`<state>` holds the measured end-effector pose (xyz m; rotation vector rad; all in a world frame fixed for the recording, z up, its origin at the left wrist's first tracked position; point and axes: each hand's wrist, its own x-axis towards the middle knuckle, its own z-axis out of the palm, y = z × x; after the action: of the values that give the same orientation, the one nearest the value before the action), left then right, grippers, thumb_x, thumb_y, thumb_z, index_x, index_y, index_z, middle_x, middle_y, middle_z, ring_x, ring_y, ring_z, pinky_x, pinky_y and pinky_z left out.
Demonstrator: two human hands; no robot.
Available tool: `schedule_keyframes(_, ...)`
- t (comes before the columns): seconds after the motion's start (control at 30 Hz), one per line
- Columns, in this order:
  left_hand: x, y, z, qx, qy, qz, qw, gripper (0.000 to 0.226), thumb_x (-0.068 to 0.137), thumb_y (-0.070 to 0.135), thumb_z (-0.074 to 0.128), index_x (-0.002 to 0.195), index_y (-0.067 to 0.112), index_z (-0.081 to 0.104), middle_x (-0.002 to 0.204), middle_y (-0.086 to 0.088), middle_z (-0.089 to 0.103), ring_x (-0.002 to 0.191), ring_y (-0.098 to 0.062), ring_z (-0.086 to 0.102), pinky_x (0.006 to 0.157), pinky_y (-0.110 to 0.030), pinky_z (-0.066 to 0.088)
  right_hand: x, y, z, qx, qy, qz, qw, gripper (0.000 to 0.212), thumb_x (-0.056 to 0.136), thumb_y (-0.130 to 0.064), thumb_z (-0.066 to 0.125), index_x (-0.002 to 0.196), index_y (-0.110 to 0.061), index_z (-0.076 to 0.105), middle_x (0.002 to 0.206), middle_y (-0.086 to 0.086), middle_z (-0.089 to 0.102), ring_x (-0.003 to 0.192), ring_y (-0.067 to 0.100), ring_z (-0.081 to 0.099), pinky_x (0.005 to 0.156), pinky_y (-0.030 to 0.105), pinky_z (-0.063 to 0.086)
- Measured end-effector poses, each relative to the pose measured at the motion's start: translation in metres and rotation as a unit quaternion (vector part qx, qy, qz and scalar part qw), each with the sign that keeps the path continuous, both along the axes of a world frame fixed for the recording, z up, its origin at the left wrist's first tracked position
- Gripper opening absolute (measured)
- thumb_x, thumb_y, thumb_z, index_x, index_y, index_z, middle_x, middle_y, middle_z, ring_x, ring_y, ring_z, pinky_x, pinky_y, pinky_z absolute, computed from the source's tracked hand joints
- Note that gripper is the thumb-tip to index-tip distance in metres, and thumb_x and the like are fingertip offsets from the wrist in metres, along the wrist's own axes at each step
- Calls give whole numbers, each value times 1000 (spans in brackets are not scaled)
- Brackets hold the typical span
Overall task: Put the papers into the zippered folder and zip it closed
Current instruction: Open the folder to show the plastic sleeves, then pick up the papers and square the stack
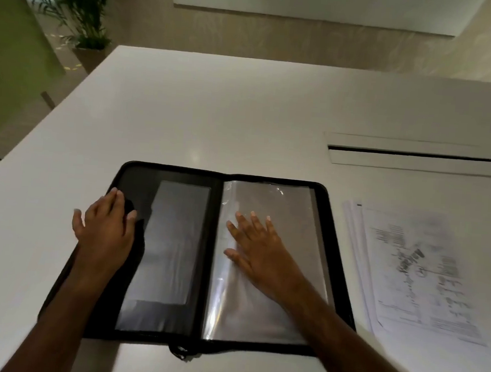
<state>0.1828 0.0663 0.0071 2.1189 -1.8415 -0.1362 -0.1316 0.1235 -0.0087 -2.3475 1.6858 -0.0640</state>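
A black zippered folder [175,239] lies open flat on the white table, spine running away from me. Its left half has a clear pocket panel; its right half holds clear plastic sleeves [294,219]. My left hand [105,230] rests flat on the folder's left cover near the outer edge, fingers spread. My right hand [259,254] lies palm down on the plastic sleeves, fingers apart. A fanned stack of printed papers [419,276] lies on the table just right of the folder, untouched. The zipper pull [180,351] hangs at the near edge by the spine.
The white table [214,118] extends far beyond the folder. A long cable slot [417,154] is set into the tabletop at the back right. A potted plant [83,26] stands on the floor past the table's far left corner.
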Motion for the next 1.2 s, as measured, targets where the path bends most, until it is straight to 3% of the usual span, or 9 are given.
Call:
schedule_keyframes(0.13, -43, -5, 3, 17, 23, -59, 998, 65, 95, 44, 41, 144, 3, 51, 153, -18, 46, 140, -43, 41, 115, -63, 24, -25, 12, 1, -4, -13, -21, 1000, 75, 101, -69, 7, 163, -28, 15, 173, 1, 9, 160, 23, 1, 129, 51, 6)
schedule_keyframes(0.27, -102, -3, 9, 28, 75, -120, 990, 71, 92, 51, 36, 149, 8, 47, 156, -14, 43, 143, -39, 37, 118, -54, 25, -60, 22, 6, -13, -35, -62, 997, 94, 92, -76, -10, 162, -23, 24, 173, 4, 13, 160, 25, 4, 130, 51, 6)
schedule_keyframes(0.43, -174, 9, 13, 40, 150, -193, 969, 80, 88, 62, 33, 149, 13, 46, 157, -6, 43, 145, -29, 35, 119, -39, 20, -113, 37, 9, -36, -56, -115, 991, 98, 91, -77, -11, 161, -21, 30, 172, 5, 19, 160, 25, 8, 130, 46, 2)
schedule_keyframes(0.6, -240, 35, 16, 56, 221, -250, 941, 56, 101, 45, 50, 152, 26, 40, 159, 7, 36, 147, -14, 25, 116, -30, 19, -163, 53, 3, -48, -60, -172, 982, 97, 90, -78, -13, 163, -24, 20, 173, 2, 8, 160, 23, 0, 130, 47, 3)
schedule_keyframes(0.73, -287, 50, 19, 90, 255, -287, 919, 65, 93, 57, 44, 152, 31, 37, 158, 12, 33, 144, -6, 23, 119, -36, 25, -202, 68, -4, -65, -81, -211, 972, 91, 95, -77, -3, 163, -23, 23, 172, 0, 11, 160, 20, 1, 130, 44, 1)
schedule_keyframes(0.83, -323, 60, 20, 113, 272, -306, 905, 60, 99, 51, 51, 153, 31, 36, 158, 11, 34, 137, 2, 23, 114, -27, 23, -231, 78, -8, -80, -93, -248, 961, 80, 100, -72, 11, 162, -25, 28, 171, -1, 19, 160, 18, 8, 130, 46, 7)
schedule_keyframes(1.0, -374, 73, 18, 193, 335, -322, 864, 69, 95, 55, 57, 155, 34, 30, 163, 13, 29, 146, -12, 35, 118, -45, 37, -275, 95, -5, -119, -78, -303, 942, 64, 104, -59, 26, 155, -24, 43, 164, 3, 38, 154, 23, 31, 129, 49, 17)
schedule_keyframes(1.13, -403, 83, 22, 194, 371, -314, 852, 59, 100, 38, 61, 152, 24, 36, 144, 31, 33, 136, 3, 31, 111, -18, 31, -302, 105, -5, -127, -73, -366, 919, 71, 102, -59, 35, 151, -9, 47, 156, 13, 49, 147, 29, 42, 127, 47, 22)
schedule_keyframes(1.2, -411, 82, 18, 205, 401, -291, 844, 46, 99, 36, 62, 140, 26, 46, 139, 29, 38, 131, 4, 39, 111, -24, 35, -314, 108, -4, -116, -70, -398, 907, 74, 101, -59, 44, 150, -2, 44, 153, 19, 50, 144, 35, 45, 124, 48, 25)
